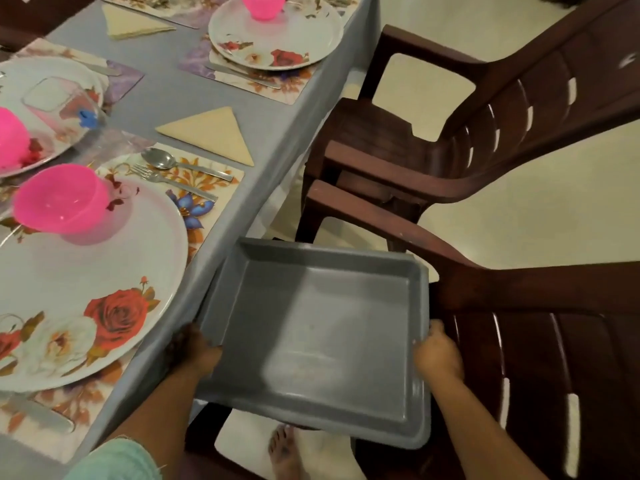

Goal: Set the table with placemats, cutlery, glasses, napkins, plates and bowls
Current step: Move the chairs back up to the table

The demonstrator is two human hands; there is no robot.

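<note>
An empty grey tray (313,336) hangs level beside the table's right edge, above a chair seat. My left hand (194,351) grips its left rim and my right hand (438,355) grips its right rim. On the table, the nearest floral plate (86,296) lies on a placemat (211,188) and carries a pink bowl (64,202). A spoon (180,162) and a fork (169,180) lie on that placemat beyond the plate. A folded cream napkin (214,133) sits further along. A clear glass (59,102) stands at the left setting.
Another floral plate (277,32) with a pink bowl (263,5) is set at the far end, with a second napkin (131,22) nearby. Two dark brown plastic chairs (502,126) (540,341) stand close along the table's right side. A bare foot (284,448) shows on the pale floor.
</note>
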